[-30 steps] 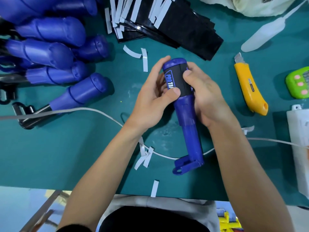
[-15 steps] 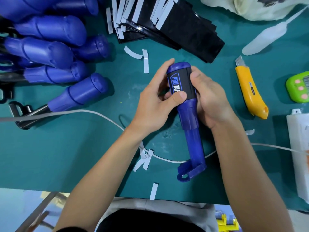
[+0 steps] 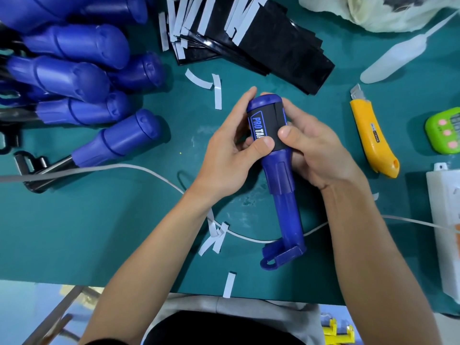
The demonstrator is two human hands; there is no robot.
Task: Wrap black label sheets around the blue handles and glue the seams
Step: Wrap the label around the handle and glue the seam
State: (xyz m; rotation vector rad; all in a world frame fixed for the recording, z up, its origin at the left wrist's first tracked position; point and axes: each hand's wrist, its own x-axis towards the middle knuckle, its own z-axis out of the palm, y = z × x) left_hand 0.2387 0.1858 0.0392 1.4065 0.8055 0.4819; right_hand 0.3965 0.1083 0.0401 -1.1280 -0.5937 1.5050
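A blue handle (image 3: 281,175) stands tilted over the middle of the green table, its hooked end pointing toward me. A black label sheet (image 3: 270,125) with blue "PRO TA" lettering is wrapped round its thick upper part, and a vertical seam shows on the side facing me. My left hand (image 3: 229,155) grips the handle from the left, thumb pressing the label's lower edge. My right hand (image 3: 313,148) grips it from the right, its thumb on the label beside the seam. A stack of black label sheets (image 3: 268,43) with white backing strips lies at the back.
Several bare blue handles (image 3: 82,78) are piled at the left. A yellow utility knife (image 3: 373,140) lies right of my hands, with a green timer (image 3: 445,135) and a white box (image 3: 445,220) beyond. A white cable (image 3: 124,168) crosses the table. Peeled white strips (image 3: 216,93) are scattered about.
The handle has turned in my hands, so the lettering has swung left and the seam now faces me. My right thumb has slid down the label toward its lower edge.
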